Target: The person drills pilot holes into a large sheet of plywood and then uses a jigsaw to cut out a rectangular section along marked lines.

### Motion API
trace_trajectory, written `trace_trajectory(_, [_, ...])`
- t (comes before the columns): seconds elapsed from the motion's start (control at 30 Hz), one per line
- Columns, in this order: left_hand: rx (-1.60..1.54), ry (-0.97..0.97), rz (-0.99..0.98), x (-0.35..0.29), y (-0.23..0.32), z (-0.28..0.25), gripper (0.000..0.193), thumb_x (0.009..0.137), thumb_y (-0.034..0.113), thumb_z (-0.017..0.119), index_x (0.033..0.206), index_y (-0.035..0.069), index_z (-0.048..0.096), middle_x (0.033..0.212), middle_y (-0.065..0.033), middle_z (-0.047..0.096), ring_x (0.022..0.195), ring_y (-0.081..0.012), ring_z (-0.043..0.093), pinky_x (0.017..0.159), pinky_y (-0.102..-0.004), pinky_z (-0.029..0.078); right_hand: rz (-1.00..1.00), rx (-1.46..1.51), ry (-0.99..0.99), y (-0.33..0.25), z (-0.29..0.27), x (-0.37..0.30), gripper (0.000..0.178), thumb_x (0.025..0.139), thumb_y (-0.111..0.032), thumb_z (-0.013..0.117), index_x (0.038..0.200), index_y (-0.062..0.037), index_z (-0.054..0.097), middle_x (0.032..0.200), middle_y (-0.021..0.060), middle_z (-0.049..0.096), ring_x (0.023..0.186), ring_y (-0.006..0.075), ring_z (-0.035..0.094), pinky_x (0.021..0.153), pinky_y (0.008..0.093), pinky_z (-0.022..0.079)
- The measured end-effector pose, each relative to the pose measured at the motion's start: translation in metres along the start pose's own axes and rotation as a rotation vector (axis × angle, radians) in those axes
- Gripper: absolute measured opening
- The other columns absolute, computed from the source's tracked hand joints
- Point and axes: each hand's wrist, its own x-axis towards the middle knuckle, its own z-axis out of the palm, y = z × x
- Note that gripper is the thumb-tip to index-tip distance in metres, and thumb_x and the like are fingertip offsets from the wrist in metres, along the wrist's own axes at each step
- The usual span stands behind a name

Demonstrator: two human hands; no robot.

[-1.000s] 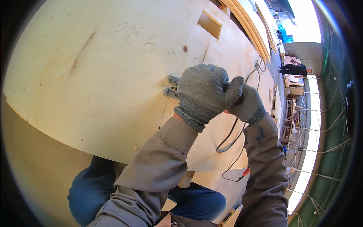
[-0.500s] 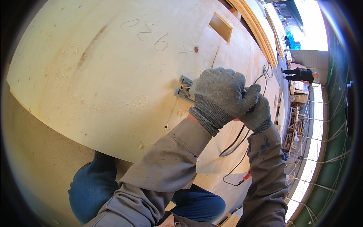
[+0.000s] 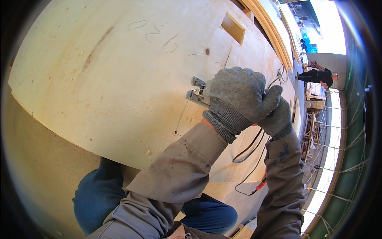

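A jigsaw (image 3: pixel 196 95) stands on a large pale plywood sheet (image 3: pixel 131 99), its metal base and front end showing on the left. My left hand (image 3: pixel 238 95), in a grey knitted glove, is wrapped over the tool body and hides most of it. Just behind it, my right hand (image 3: pixel 277 118), gloved alike, is closed round the rear of the jigsaw. A thin cut runs from a small dark hole (image 3: pixel 176 132) up to the base. Sawdust lies scattered over the wood beside it.
A rectangular cut-out (image 3: pixel 233 28) opens in the plywood at the far side, near stacked boards (image 3: pixel 274 34). A black cable (image 3: pixel 248 153) loops beside my right forearm, close to a red-handled tool (image 3: pixel 260 185). In the background at right stands a person (image 3: pixel 318 76).
The jigsaw and both my hands have shifted slightly right, away from the small hole, and the visible cut is a little longer. The person in the background has raised an arm.
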Motion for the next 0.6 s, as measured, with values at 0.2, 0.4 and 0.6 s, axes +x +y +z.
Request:
trace_trajectory(0.2, [-0.014,0.335,0.202,0.012,0.026,0.0,0.055,0.094,0.057,0.064,0.058,0.015,0.059,0.047,-0.0041,0.05,0.04,-0.0177,0.05,0.044,-0.0364,0.043,0.082,0.196,0.008,-0.018,-0.03,-0.013,0.035,0.096,-0.019,0.067,0.124,-0.0011,0.06,0.117,0.0118,0.068,0.103,0.0176,0.067,0.086,0.0337,0.056])
trace_trajectory(0.4, [-0.241,0.108,0.269,0.002,0.088,-0.041,0.038,0.095,0.046,0.062,0.089,0.01,0.076,0.083,-0.0132,0.072,0.079,-0.0294,0.071,0.073,-0.0502,0.054,0.076,0.233,-0.079,-0.069,-0.079,-0.054,0.038,0.099,-0.027,0.063,0.128,-0.0025,0.057,0.122,0.0127,0.065,0.11,0.0203,0.064,0.092,0.0373,0.054])
trace_trajectory(0.6, [-0.324,-0.181,0.357,-0.032,0.145,-0.06,0.038,0.096,0.043,0.06,0.094,0.009,0.077,0.087,-0.0132,0.072,0.083,-0.0293,0.071,0.079,-0.0509,0.054,0.153,0.189,-0.054,-0.083,-0.09,-0.151,0.042,0.103,-0.034,0.058,0.131,-0.0039,0.055,0.128,0.0136,0.062,0.117,0.0231,0.062,0.098,0.0408,0.051])
